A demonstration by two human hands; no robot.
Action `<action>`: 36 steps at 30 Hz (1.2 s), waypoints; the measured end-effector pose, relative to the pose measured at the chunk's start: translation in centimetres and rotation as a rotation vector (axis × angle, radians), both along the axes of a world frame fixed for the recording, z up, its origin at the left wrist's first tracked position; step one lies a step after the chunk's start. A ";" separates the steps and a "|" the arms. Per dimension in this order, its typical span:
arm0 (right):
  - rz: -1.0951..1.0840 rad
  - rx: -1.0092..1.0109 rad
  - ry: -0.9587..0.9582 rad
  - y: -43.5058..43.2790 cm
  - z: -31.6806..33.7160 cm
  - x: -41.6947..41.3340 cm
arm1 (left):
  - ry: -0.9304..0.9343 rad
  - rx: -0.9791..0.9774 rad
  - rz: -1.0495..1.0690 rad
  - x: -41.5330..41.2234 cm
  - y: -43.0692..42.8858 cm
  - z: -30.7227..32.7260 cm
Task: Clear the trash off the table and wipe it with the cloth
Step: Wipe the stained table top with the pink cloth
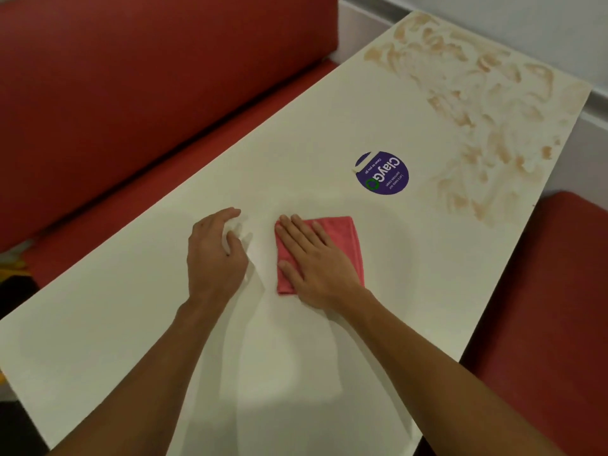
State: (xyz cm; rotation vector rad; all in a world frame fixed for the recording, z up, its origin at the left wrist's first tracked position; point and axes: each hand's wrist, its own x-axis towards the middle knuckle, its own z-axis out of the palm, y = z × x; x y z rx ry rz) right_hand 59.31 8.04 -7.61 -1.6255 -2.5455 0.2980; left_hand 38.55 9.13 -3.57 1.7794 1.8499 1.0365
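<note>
At the middle of the frame, the right hand (316,261) lies flat on a folded pink cloth (345,238), fingers straight and spread, pressing it against the white table (131,324). Just beside it, to the left and apart from the cloth, the left hand (214,258) rests on the tabletop with its fingers curled; something pale shows between thumb and fingers, but it is too blurred to tell whether the hand grips anything. Above and to the right of the cloth, a round purple sticker (382,173) is stuck to the table. Brown smears (477,110) cover the table's far end at the upper right. A red bench (131,77) fills the upper left, and a red seat (552,291) shows at the lower right.
</note>
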 end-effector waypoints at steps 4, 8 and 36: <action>-0.203 0.006 0.043 -6.2 0.6 3.0 | -0.010 -0.011 -0.099 3.8 0.4 0.1; -0.431 -0.004 0.043 -8.5 0.5 7.0 | 0.004 -0.006 -0.247 9.8 1.4 -0.5; -0.698 0.025 -0.032 -0.9 -0.3 17.9 | 0.318 0.038 -0.483 22.3 7.4 -5.2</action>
